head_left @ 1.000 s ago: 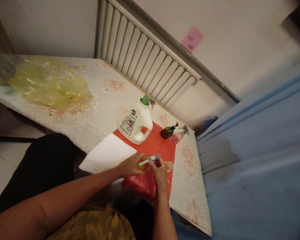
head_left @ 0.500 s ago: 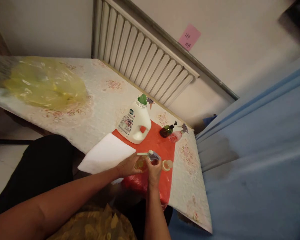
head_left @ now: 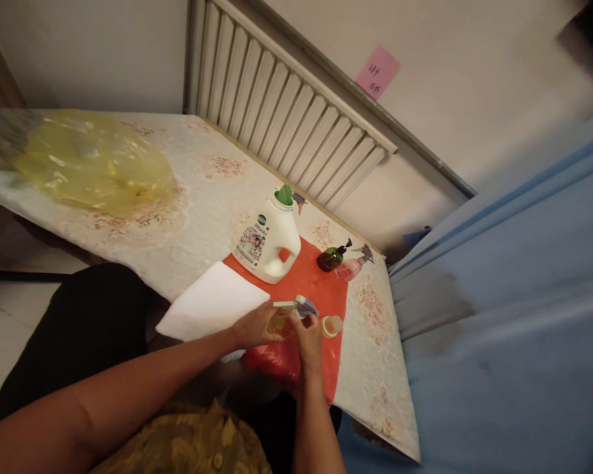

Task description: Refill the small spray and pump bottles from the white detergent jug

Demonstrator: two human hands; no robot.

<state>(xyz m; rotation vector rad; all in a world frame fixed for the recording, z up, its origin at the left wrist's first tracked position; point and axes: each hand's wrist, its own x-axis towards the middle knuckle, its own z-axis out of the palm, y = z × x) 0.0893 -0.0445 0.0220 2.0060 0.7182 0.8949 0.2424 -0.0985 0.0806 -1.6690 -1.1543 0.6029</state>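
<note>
My left hand [head_left: 255,326] is closed round a clear spray bottle [head_left: 279,324] with yellowish liquid in it, above a red plastic sheet [head_left: 321,297]. The fingers of my right hand [head_left: 307,334] are pinched at the bottle's grey and white trigger head [head_left: 305,306]; their exact hold is partly hidden. Just right of that hand a small pale cap or cup [head_left: 332,326] rests on the red sheet. Beyond my hands stands a large cream detergent jug [head_left: 273,243] with a green spout. To my left hand's left lies a folded white cloth [head_left: 212,303].
A dark green pump bottle [head_left: 330,259] and a pink spray bottle [head_left: 348,270] stand at the sheet's far right. Another trigger head [head_left: 299,200] shows behind the jug. A yellow plastic bag [head_left: 99,161] lies at the left. A radiator [head_left: 277,92] and blue curtain [head_left: 499,316] border the table.
The view has shifted slightly. Both hands keep their hold on the spray bottle, the right fingers a little changed at its head.
</note>
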